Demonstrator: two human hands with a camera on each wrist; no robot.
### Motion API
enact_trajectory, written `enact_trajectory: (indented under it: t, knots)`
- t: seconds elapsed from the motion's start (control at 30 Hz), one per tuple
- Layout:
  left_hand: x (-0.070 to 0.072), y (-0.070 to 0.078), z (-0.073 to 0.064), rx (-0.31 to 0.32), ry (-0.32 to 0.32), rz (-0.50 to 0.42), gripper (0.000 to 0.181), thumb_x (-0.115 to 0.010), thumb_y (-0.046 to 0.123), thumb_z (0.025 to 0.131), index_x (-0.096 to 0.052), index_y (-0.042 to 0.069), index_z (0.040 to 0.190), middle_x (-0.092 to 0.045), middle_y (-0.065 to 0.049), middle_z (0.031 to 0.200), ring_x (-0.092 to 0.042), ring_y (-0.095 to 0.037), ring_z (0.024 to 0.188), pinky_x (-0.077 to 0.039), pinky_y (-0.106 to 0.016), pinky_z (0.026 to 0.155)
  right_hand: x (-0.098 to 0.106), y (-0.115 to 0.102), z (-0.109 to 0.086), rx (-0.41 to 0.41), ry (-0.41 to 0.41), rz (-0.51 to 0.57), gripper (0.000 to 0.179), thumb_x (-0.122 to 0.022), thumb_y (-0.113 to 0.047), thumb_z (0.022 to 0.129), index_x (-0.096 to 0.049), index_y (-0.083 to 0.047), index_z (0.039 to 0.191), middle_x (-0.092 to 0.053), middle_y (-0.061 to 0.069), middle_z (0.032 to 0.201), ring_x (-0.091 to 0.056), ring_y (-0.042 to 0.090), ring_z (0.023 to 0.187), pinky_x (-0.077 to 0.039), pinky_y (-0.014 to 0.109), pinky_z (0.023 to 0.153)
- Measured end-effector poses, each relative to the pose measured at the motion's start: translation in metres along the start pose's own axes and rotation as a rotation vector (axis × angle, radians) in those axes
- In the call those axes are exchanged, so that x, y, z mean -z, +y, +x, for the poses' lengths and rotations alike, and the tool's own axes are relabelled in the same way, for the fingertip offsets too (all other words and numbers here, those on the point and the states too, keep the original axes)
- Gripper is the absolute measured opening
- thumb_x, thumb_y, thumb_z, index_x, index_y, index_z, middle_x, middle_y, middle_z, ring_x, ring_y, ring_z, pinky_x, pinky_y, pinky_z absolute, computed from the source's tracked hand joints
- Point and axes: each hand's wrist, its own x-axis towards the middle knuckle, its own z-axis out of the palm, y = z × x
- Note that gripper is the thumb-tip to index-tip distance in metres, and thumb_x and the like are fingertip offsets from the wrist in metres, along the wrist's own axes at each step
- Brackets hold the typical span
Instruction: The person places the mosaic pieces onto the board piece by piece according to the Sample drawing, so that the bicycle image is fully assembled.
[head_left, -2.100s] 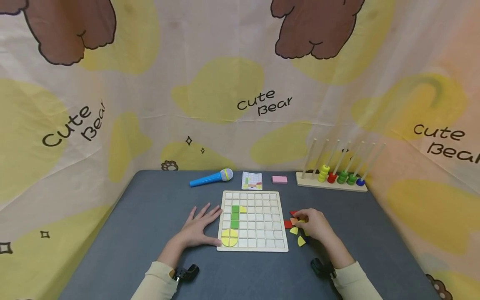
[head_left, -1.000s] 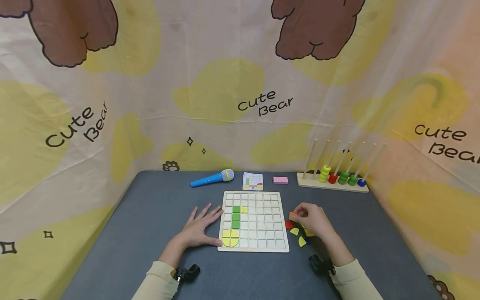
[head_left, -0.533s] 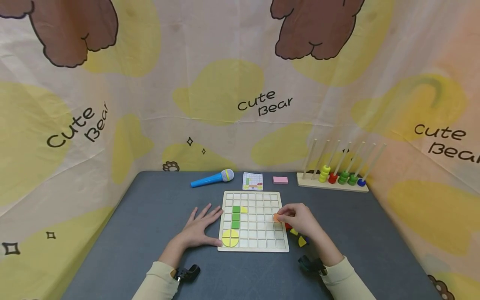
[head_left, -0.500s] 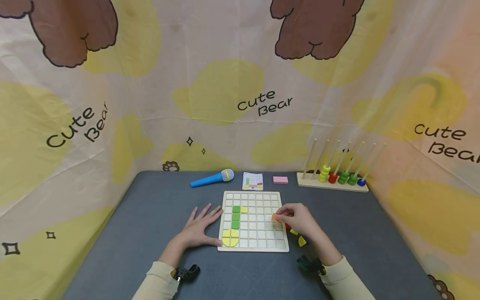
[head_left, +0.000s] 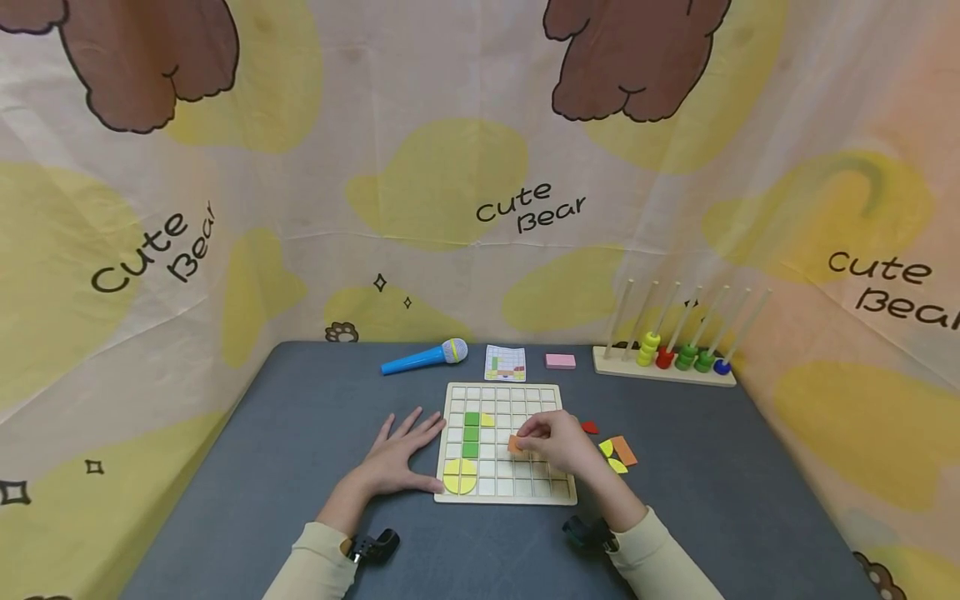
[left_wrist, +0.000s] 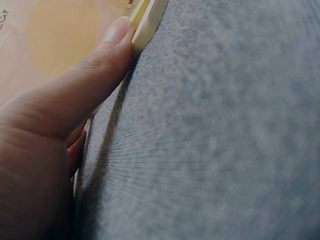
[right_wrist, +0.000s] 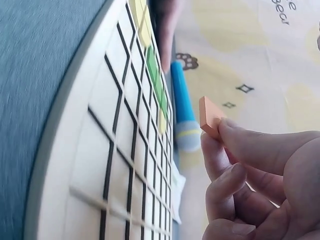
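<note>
A white grid board (head_left: pixel 495 493) lies on the table, with green square tiles (head_left: pixel 471 434) in a column, a yellow tile (head_left: pixel 487 420) beside the top one and a yellow circle of quarter tiles (head_left: pixel 460 477) at its near left corner. My left hand (head_left: pixel 397 458) lies with fingers spread, thumb and fingertips touching the board's left edge. Between thumb and index finger my right hand (head_left: pixel 558 442) pinches an orange square tile (right_wrist: pixel 210 117), held above the board in the right wrist view. The cells under that hand are hidden in the head view.
Right of the board lie loose yellow tiles (head_left: pixel 617 466), an orange tile (head_left: pixel 623 450) and a red tile (head_left: pixel 590 427). Behind it are a blue toy microphone (head_left: pixel 420 358), a pattern card (head_left: pixel 506 363), a pink block (head_left: pixel 560 361) and a bead-peg stand (head_left: pixel 663 369).
My right hand picked the orange tile from the loose pieces and carried it left over the board. Loose pieces at the right now show more. The left hand stays in place.
</note>
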Motion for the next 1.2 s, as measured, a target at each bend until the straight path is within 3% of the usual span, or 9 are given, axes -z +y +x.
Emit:
enact_trajectory:
  t: [0.33, 0.7, 1.2]
  knots:
    - [0.002, 0.002, -0.001, -0.001, -0.006, -0.006, 0.112, -0.071, 0.080, 0.070, -0.029, 0.030, 0.161, -0.024, 0.007, 0.168, -0.007, -0.030, 0.158, 0.006, -0.063, 0.122, -0.023, -0.004, 0.006, 0.049, -0.046, 0.003, 0.006, -0.080, -0.018, 0.087, -0.076, -0.015, 0.084, -0.067, -0.005, 0.074, -0.059, 0.013, 0.070, -0.050, 0.029, 0.063]
    - [0.003, 0.002, -0.001, 0.004, -0.005, -0.016, 0.112, -0.071, 0.081, 0.069, -0.029, 0.031, 0.161, -0.024, 0.008, 0.168, -0.006, -0.029, 0.158, 0.007, -0.062, 0.122, -0.047, -0.004, 0.010, 0.028, -0.088, -0.007, 0.008, -0.082, -0.019, 0.086, -0.075, -0.017, 0.081, -0.066, -0.006, 0.074, -0.057, 0.014, 0.070, -0.046, 0.028, 0.063]
    - [0.000, 0.000, 0.000, -0.001, -0.001, -0.017, 0.112, -0.072, 0.080, 0.070, -0.029, 0.031, 0.161, -0.023, 0.008, 0.168, -0.006, -0.029, 0.158, 0.006, -0.062, 0.122, -0.056, -0.008, 0.006, 0.045, -0.092, -0.099, 0.009, -0.080, -0.018, 0.087, -0.075, -0.018, 0.080, -0.063, -0.007, 0.070, -0.054, 0.012, 0.064, -0.044, 0.026, 0.057]
